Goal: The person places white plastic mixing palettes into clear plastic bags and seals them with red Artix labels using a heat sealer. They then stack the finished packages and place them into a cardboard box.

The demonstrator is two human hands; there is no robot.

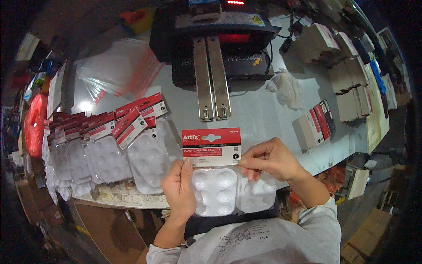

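Observation:
In front of my chest, a red-and-white header card [211, 159] with a hang hole stands above a white plastic paint palette [214, 192] with several round wells, in clear film. My left hand [179, 190] is closed on the lower left corner of the card, thumb up front. At its lower right corner, my right hand [273, 161] pinches the card between thumb and fingers. Another white palette [257, 193], also in clear film, hangs beside the first, below my right fingers. Whether the two palettes share one bag, I cannot tell.
Ahead stands a black machine [252, 31] with two metal rails [212, 79] pointing toward me. Carded palettes [107, 158] lie overlapping at left, with clear bags [114, 66] behind. Header cards [314, 125], crumpled white material [285, 90] and stacked cards [351, 72] occupy the right.

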